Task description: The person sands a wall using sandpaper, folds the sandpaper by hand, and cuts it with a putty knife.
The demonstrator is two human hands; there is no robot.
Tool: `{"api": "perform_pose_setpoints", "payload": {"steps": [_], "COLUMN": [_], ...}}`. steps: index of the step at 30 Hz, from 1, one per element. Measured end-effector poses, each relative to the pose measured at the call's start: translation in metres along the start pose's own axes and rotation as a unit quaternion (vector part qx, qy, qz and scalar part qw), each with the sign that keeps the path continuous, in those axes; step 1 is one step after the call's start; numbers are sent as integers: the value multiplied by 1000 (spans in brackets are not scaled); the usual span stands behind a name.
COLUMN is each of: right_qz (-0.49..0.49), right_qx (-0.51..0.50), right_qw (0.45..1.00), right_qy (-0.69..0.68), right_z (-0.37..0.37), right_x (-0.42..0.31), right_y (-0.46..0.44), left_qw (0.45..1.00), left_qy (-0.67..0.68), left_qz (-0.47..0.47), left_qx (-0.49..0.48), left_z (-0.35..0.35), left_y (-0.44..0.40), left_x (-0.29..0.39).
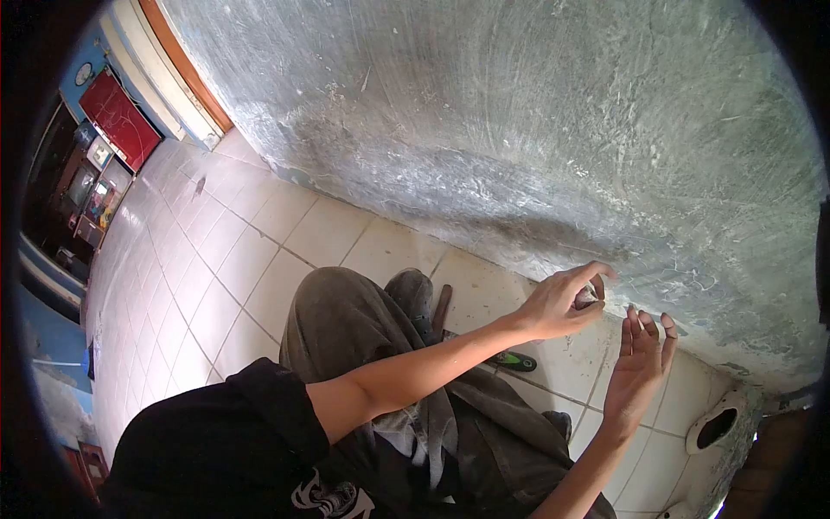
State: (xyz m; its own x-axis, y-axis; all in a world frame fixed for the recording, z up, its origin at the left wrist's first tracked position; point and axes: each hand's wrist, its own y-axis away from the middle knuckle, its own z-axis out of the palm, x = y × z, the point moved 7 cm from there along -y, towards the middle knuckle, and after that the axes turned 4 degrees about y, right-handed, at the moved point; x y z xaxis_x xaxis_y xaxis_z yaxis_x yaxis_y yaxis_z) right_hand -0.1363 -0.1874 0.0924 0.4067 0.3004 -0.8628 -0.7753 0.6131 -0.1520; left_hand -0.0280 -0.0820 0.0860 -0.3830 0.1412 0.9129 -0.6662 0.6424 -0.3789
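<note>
One small, crumpled pale-grey wad [585, 299], gripped in the left hand's [552, 304] curled fingers, which hide its long axis and heading; grey plaster wall [553, 121] at twelve. Right hand [637, 370], five o'clock, loosely open, holding nothing. One flat black-and-green object [515, 361] at eight, one narrow brown strip [443, 306] at nine.

A small, partly hidden object [586, 299] is held in the left-hand grip [553, 304], near the base of the scuffed grey wall [484, 104]. The right-hand grip [636, 372] is raised just beside it, fingers extended and loosely curved. On the pale tiled floor [259, 272], a green-and-black item [516, 361] is partly covered by the dark trousers [346, 320].
</note>
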Motion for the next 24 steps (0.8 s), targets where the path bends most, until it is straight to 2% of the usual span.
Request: {"api": "perform_pose_setpoints", "payload": {"steps": [7, 10, 12, 24], "right_qz": [5, 16, 23, 27], "right_qx": [-6, 12, 9, 26], "right_qw": [1000, 1000, 1000, 999], "right_qy": [-12, 13, 11, 38], "right_z": [3, 4, 4, 9], "right_x": [-1, -1, 1, -2], "right_y": [0, 0, 0, 1], "left_qw": [998, 992, 968, 965], "left_qy": [22, 62, 185, 202], "left_qz": [-52, -102, -153, -143], "left_qx": [-9, -49, -79, -83], "left_z": [2, 9, 17, 16], "left_y": [-1, 0, 2, 2], "left_x": [-8, -15, -18, -13]}}
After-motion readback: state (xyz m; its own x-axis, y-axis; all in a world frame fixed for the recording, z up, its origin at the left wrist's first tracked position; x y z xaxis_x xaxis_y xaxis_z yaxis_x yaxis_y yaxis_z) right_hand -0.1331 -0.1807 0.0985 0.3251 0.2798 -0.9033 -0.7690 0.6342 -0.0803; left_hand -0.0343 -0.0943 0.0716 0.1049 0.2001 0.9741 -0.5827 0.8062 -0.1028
